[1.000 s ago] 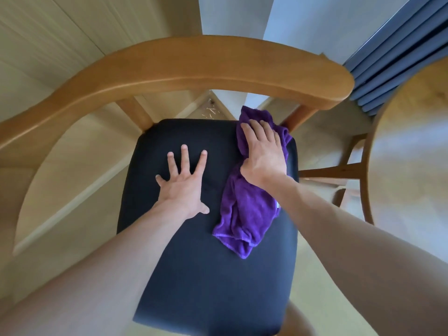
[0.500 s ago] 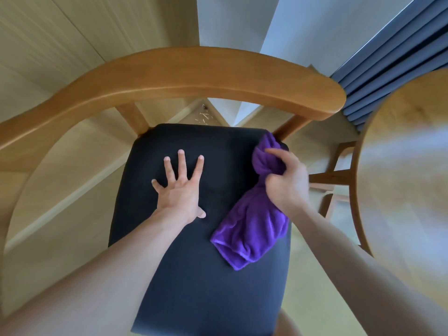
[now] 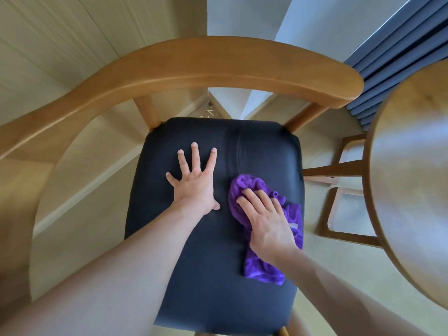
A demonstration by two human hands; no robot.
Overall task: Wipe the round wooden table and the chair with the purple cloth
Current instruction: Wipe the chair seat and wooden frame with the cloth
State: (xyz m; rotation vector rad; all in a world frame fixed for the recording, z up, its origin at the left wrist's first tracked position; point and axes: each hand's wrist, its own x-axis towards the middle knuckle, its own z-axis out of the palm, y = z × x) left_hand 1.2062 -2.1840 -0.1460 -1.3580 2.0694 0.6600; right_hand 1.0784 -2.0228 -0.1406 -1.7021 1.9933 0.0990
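The chair has a curved wooden backrest point(image 3: 194, 69) and a dark padded seat point(image 3: 206, 275) directly below me. The purple cloth point(image 3: 261, 267) lies bunched on the seat's right half. My right hand point(image 3: 266, 219) presses flat on the cloth with fairly straight fingers. My left hand point(image 3: 194, 180) rests flat on the seat's middle, fingers spread, just left of the cloth. The round wooden table point(image 3: 412, 178) fills the right edge of the view.
Pale wooden floor surrounds the chair. Blue curtains point(image 3: 397, 57) hang at the upper right. The table's wooden base frame point(image 3: 339, 170) stands between the seat and the tabletop. A white wall corner sits behind the backrest.
My right hand pulled the cloth from the seat's back right corner toward me and now presses flat on it instead of gripping it. My left hand stayed in place.
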